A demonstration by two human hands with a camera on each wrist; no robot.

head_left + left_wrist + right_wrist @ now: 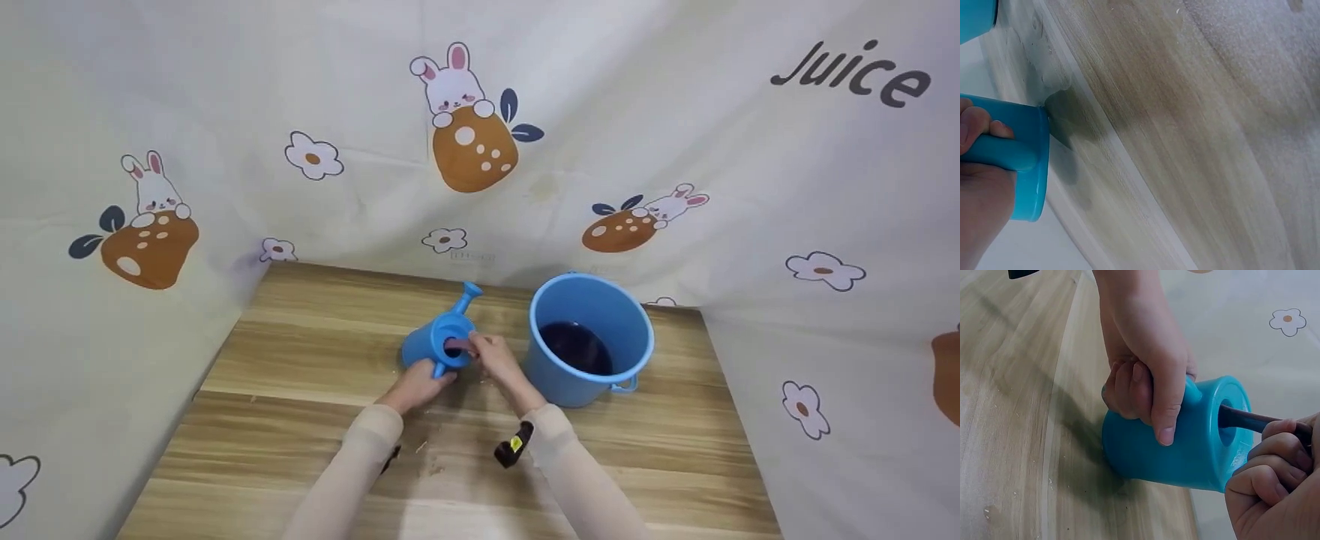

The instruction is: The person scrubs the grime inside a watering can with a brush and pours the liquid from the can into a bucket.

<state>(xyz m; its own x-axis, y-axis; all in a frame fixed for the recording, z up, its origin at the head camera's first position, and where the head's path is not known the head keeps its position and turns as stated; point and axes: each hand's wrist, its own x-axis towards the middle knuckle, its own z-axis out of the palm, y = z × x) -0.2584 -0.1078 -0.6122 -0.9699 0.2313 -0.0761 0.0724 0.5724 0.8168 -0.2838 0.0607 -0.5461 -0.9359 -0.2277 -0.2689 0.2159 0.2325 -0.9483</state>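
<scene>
A blue watering can (420, 346) stands on the wooden table, its spout pointing to the back right. My left hand (420, 386) grips the can's handle, fingers wrapped round it with the thumb lying along the side in the right wrist view. My right hand (495, 360) holds a dark reddish-brown rod-like handle (1252, 421) in curled fingers. This handle slants through the round opening in the can's top. Its far end is hidden inside, so I cannot tell what tool it is.
Right of the can stands a large blue bucket (551, 379) with dark liquid (576, 346) in its bottom. Wet spots (1053, 73) and small bits mark the wooden tabletop (300, 360). A printed rabbit cloth (360, 217) hangs at the back and sides.
</scene>
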